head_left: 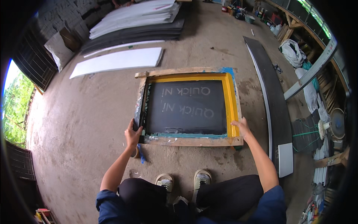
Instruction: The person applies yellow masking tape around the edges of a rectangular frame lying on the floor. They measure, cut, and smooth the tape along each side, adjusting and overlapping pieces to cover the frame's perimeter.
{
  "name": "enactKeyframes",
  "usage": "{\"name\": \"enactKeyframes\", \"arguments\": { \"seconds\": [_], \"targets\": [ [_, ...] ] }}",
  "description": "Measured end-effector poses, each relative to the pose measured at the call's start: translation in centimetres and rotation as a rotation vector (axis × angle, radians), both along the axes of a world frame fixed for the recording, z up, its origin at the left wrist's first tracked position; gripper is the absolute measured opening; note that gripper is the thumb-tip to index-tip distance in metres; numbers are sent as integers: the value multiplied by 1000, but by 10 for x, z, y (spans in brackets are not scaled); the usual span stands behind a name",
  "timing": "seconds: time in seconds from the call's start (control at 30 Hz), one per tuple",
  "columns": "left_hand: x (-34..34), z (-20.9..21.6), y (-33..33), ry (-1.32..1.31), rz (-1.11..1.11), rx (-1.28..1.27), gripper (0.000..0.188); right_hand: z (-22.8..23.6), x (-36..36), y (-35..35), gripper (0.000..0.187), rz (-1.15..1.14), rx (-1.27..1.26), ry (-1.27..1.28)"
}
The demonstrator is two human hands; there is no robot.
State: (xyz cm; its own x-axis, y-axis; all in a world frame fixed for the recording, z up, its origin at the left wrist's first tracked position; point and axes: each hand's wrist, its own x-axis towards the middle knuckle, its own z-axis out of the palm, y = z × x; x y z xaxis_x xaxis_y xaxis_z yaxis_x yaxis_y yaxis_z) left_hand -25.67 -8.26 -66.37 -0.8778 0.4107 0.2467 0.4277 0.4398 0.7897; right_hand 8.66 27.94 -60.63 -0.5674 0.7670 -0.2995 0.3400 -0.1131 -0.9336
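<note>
A wooden screen-printing frame (194,141) is held in front of me, roughly level above the floor. Its dark mesh (186,126) carries two lines of pale, reversed lettering. Yellow lining (231,100) runs along the inner right and far sides, and blue paint marks the far right corner. My left hand (133,135) grips the near end of the left rail, thumb on top. On the opposite side my right hand (241,128) holds the right rail near its close corner. Fingers under the frame are hidden on both sides.
Beyond the frame lies a white panel (119,62), with stacked white sheets (134,16) over dark ones. A long dark board (270,86) lies on the right, a white piece (285,159) at its near end. A brown roll (135,152) with blue strip sits by my left wrist.
</note>
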Motion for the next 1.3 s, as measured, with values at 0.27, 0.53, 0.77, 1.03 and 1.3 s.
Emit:
{"name": "enactKeyframes", "arguments": {
  "seconds": [0.27,0.53,0.77,1.03,1.3],
  "targets": [
    [27,-25,11,-46,63,-159,58,-70,-6,35,72,129,291,-387],
    [45,3,39,275,48,-685,64,-106,-16,29,75,47,807,-518],
    [100,2,181,308,-1106,-425,63,-94,-29,15,56,4,1034,-611],
    [163,-63,334,435,-836,-301,63,-90,-31,16,58,-17,981,-643],
    [131,-75,412,537,-545,-303,58,-92,-30,17,53,-5,943,-621]
  ]
}}
